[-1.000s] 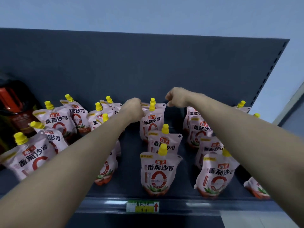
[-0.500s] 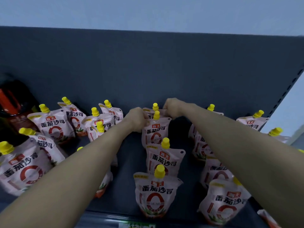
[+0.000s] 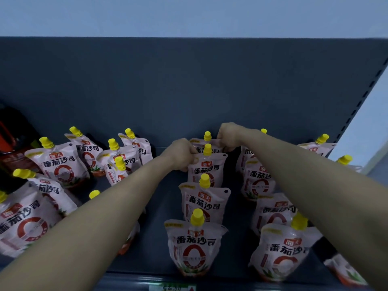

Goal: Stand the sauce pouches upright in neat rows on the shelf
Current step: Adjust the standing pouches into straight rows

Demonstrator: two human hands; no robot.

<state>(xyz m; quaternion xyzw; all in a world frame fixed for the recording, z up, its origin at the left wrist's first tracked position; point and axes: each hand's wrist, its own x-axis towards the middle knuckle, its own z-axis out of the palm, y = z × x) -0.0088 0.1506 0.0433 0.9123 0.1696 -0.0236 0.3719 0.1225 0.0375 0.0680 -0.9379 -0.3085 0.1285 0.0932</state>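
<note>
Between both hands, far back by the dark wall (image 3: 189, 91): one sauce pouch (image 3: 199, 144), last in the middle row. Pinched at its top corners, left hand (image 3: 181, 153) on one side, right hand (image 3: 228, 135) on the other, fingers curled tight. Stands up, yellow cap (image 3: 207, 136) on top, right behind the next pouch (image 3: 206, 170). Hard to tell whether touched by the left hand too, that next one.

Nearer than the hands, in the same row: a third pouch (image 3: 204, 203) and a front pouch (image 3: 194, 246), both up straight. Under the right arm: the right row (image 3: 260, 181), mostly straight. Under and beside the left arm: a messy bunch (image 3: 59, 164), leaning every which way. Far out past the left hand: a dark bottle (image 3: 19, 131).

Looks soft and floppy, so might flop forward once let go, hit the next pouch, and knock down the whole middle row like dominoes. Might sag with a bottom not flat on the shelf (image 3: 159, 238). Could also bump the messy bunch with a low left arm, or push over the right row with a low right arm. Safer to let go slowly, then lift both arms up high on the way out.
</note>
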